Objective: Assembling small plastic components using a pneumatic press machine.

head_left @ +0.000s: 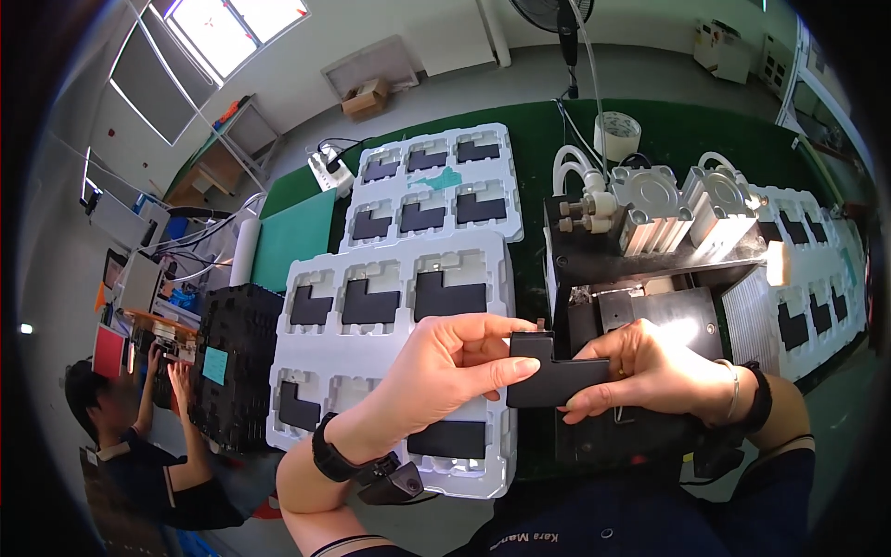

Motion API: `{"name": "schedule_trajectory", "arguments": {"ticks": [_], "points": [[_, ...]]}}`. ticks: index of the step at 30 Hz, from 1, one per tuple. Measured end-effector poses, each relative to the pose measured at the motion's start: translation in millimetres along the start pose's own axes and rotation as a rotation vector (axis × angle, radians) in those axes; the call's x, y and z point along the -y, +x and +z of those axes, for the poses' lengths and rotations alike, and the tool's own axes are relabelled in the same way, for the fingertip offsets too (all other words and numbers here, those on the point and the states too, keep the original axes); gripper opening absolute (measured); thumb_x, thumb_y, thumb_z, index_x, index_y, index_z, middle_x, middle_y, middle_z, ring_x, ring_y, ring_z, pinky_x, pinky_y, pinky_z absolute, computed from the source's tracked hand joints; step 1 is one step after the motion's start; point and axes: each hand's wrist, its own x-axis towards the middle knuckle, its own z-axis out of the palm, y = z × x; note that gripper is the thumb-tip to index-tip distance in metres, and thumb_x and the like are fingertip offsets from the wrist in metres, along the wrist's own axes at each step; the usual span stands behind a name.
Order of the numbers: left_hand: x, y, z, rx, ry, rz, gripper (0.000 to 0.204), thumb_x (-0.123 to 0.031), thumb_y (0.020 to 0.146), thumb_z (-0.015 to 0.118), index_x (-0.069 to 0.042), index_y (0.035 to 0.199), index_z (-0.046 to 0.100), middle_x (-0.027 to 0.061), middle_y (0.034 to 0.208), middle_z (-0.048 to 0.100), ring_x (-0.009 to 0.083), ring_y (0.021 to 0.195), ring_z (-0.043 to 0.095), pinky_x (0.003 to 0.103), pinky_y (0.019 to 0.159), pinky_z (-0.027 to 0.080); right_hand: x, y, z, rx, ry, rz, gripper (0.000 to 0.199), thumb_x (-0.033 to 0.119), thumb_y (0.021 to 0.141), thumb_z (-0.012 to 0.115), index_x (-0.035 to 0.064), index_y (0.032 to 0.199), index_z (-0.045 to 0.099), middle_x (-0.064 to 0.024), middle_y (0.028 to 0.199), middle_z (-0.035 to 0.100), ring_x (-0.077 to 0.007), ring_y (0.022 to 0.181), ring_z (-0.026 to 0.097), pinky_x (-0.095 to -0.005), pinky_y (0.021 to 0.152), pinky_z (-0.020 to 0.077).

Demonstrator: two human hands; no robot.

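Both hands hold one flat black L-shaped pad [557, 376] above the tabletop's [668, 130] near edge: left hand [445, 367] grip pinches its left end, right hand [650, 367] grip its right. White trays [311, 357] of matching pads lie left on the green tabletop; a metal press [668, 218] stands behind.

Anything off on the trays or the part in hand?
One oddity: a teal scrap lies across the far white tray, between pockets, unlike the black L-shaped pads seated elsewhere. The black L-shaped part, held by the left hand and right hand, looks intact.
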Motion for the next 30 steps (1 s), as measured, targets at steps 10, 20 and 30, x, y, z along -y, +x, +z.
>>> {"name": "schedule_trajectory", "arguments": {"ticks": [10, 20, 30], "points": [[3, 1, 1, -0.035, -0.040, -0.013, 0.030, -0.013, 0.089, 0.076, 0.001, 0.114, 0.070, 0.0042, 0.092, 0.074, 0.0046, 0.079, 0.063, 0.021, 0.072, 0.052, -4, 0, 0, 0.002, 0.142, 0.003, 0.032, 0.013, 0.094, 0.070, -0.0055, 0.119, 0.063, -0.0111, 0.103, 0.073, -0.0155, 0.096, 0.072, -0.0227, 0.081, 0.0559], [3, 2, 5, -0.057, -0.063, 0.002, 0.025, -0.012, 0.090, 0.075, 0.001, 0.111, 0.071, 0.0045, 0.093, 0.074, 0.0050, 0.080, 0.064, 0.021, 0.072, 0.052, -5, -1, -1, -0.003, 0.152, -0.009, 0.031, 0.013, 0.093, 0.071, -0.0056, 0.117, 0.064, -0.0104, 0.101, 0.073, -0.0158, 0.096, 0.072, -0.0220, 0.080, 0.0557], [-12, -24, -7, -0.216, 0.094, 0.104, 0.028, -0.012, 0.090, 0.073, 0.001, 0.114, 0.070, 0.0000, 0.087, 0.071, 0.0028, 0.074, 0.061, 0.019, 0.066, 0.051, 18, -13, 14, -0.203, -0.087, -0.056, 0.046, 0.012, 0.089, 0.075, 0.0046, 0.131, 0.058, -0.0139, 0.121, 0.066, -0.0162, 0.101, 0.070, -0.0251, 0.080, 0.0561]]}}
